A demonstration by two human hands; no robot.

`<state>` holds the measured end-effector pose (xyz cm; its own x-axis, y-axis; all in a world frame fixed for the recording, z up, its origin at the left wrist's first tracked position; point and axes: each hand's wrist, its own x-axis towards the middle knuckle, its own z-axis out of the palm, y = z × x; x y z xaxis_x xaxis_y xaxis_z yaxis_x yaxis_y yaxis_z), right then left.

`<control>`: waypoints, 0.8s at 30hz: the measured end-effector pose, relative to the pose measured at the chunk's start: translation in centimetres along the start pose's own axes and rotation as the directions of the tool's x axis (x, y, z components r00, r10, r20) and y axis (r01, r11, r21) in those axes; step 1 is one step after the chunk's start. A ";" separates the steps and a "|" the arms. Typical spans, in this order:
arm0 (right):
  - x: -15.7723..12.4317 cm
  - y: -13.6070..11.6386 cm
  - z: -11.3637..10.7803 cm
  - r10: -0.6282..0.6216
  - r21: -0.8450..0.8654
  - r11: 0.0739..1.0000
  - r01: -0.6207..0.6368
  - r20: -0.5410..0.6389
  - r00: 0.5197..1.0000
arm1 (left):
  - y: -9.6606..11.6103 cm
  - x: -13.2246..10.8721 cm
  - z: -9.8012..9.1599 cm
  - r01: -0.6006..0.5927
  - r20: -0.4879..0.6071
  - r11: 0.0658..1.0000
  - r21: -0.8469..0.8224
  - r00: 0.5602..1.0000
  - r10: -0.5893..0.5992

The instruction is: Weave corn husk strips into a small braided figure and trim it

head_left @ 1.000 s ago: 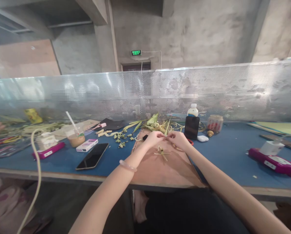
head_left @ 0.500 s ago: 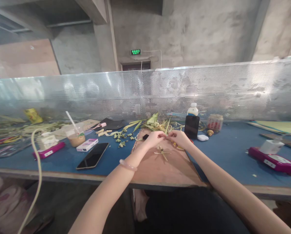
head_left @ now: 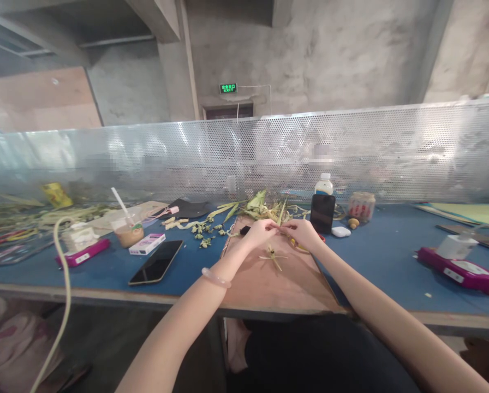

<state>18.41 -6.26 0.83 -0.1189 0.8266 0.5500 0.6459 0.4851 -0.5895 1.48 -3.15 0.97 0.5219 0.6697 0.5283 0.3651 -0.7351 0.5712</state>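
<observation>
My left hand [head_left: 263, 232] and my right hand [head_left: 302, 233] meet fingertip to fingertip above a wooden board [head_left: 277, 289]. Both are closed in a pinch, and whatever sits between the fingers is too small to make out. Just behind them lies a heap of green and yellowish leaf strips [head_left: 263, 204]. On the board below my hands rests a small knotted piece of plant strips [head_left: 272, 257] with ends sticking out. Partly hidden by my right hand is a yellow-and-red handled tool [head_left: 299, 246]. Beside my left wrist is a small black object [head_left: 245, 231].
On the blue table [head_left: 375, 267] stand a phone [head_left: 156, 263], a small box [head_left: 147, 244], a drink cup [head_left: 129, 232], a black upright device [head_left: 322, 213], a bottle [head_left: 323, 184], a jar [head_left: 361, 206] and magenta packs [head_left: 459, 268]. Behind runs a perforated metal screen [head_left: 187, 158]. Another person's hand shows far left.
My hands stay together in nearly the same spot, with only slight finger movement. The items on the table have not visibly moved.
</observation>
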 end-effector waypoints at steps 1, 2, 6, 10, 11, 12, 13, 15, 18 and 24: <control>0.0 0.0 0.1 -0.009 -0.011 1.000 0.009 0.002 1.000 | 0.0 0.0 0.0 0.018 -0.008 1.000 0.003 1.000 -0.018; 0.0 0.1 0.1 -0.018 -0.021 1.000 0.018 0.006 1.000 | 0.0 0.0 0.1 0.034 -0.015 0.999 0.007 0.999 -0.034; 0.1 0.3 0.3 -0.044 -0.064 0.997 0.045 0.012 0.999 | -0.2 0.0 0.1 0.066 -0.032 0.998 0.016 0.997 -0.066; 0.1 0.2 0.3 -0.076 -0.123 0.989 0.077 0.012 0.997 | -0.2 0.0 0.1 0.063 -0.037 0.998 0.021 0.997 -0.062; 0.1 0.2 0.3 -0.086 -0.141 0.986 0.087 0.016 0.996 | -0.2 0.0 0.1 0.060 -0.038 0.998 0.023 0.997 -0.059; 0.0 0.2 0.3 -0.095 -0.160 0.982 0.097 0.020 0.995 | -0.2 0.0 0.1 0.057 -0.040 0.998 0.024 0.998 -0.056; 0.0 0.1 0.3 -0.105 -0.183 0.977 0.108 0.026 0.994 | -0.2 0.0 0.1 0.052 -0.041 0.998 0.024 0.998 -0.051; 0.0 0.0 0.3 -0.127 -0.238 0.962 0.132 0.035 0.991 | -0.2 0.0 0.1 0.040 -0.040 0.999 0.021 0.998 -0.039; 0.0 -0.1 0.4 -0.161 -0.336 0.927 0.169 0.051 0.986 | -0.2 -0.1 0.1 0.023 -0.027 1.000 0.004 0.999 -0.022; -0.4 -0.2 0.5 -0.230 -0.480 0.846 0.231 0.062 0.971 | -0.2 0.0 -0.2 -0.001 0.004 0.998 -0.055 1.000 0.001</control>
<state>17.98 -6.56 0.42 -0.3105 0.7093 0.6328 0.8812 0.4644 -0.0881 1.29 -3.01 0.95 0.5257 0.6682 0.5264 0.3217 -0.7290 0.6042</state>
